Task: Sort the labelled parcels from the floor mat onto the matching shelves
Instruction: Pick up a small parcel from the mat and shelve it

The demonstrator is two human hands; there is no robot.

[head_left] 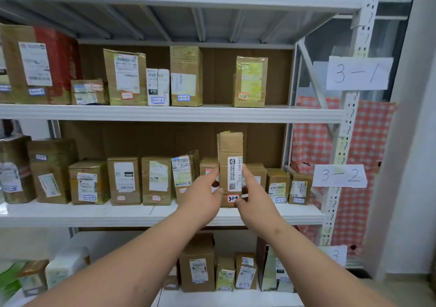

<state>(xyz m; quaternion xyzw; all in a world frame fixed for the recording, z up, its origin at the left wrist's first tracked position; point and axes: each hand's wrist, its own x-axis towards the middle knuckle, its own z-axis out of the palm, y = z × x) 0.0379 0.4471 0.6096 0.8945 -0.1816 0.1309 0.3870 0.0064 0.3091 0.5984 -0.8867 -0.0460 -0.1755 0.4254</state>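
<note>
Head view, and it's the only one here: both arms reach up to the middle shelf (141, 214) of a white metal rack, and everything happens around one tall narrow parcel (230, 165) standing upright on that shelf's front edge. The left hand (203, 196) is on the parcel's left side, fingers pressed along its left edge with the thumb curled near the lower corner, so it's gripping the box from that side. The right hand (253, 196) mirrors it on the parcel's right, forefinger up against the right edge beside the white shipping label, thumb tucked in low near the base. So the parcel sits squeezed between the two hands, its top half sticking up well above the fingers. Just below the grip, on the parcel's bottom front, there's a red-bordered tag (233, 198) reading something like 3-1, last digit hidden by the right thumb. Behind and to either side of the parcel runs a row of shorter brown boxes, the ones right of it tagged 3-2. Further right of the parcel, on the rack's upright, hangs a paper sign 3-2 (339, 176), and higher up another paper sign 3-1 (359, 72) beside the upper shelf (165, 113), which carries its own row of boxes.
</note>
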